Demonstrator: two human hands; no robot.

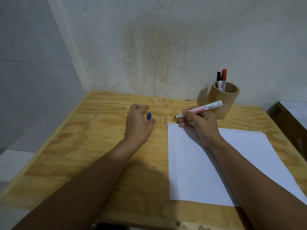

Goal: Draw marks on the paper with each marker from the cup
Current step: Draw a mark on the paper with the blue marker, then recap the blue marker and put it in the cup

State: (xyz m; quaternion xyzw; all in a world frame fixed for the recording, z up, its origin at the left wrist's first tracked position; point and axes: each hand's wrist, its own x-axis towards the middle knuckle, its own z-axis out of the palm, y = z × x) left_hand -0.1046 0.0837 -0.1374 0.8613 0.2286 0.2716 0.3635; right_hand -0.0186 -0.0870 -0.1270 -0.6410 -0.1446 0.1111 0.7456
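We are gripping the uncapped marker (199, 110) in our right hand (201, 125), tip just above the paper (232, 163); its blue cap (149, 116) sits pinched in our left hand (138, 123). One small mark (169, 125) is showing near the tip; beyond our grip, two markers (221, 80) are waiting in the cup (222, 100).

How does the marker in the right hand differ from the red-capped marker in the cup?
The marker in the right hand is uncapped, its tip bare; the red-capped marker is capped. The held one lies nearly level above the paper; the red-capped one stands upright in the cup. Both have white barrels.
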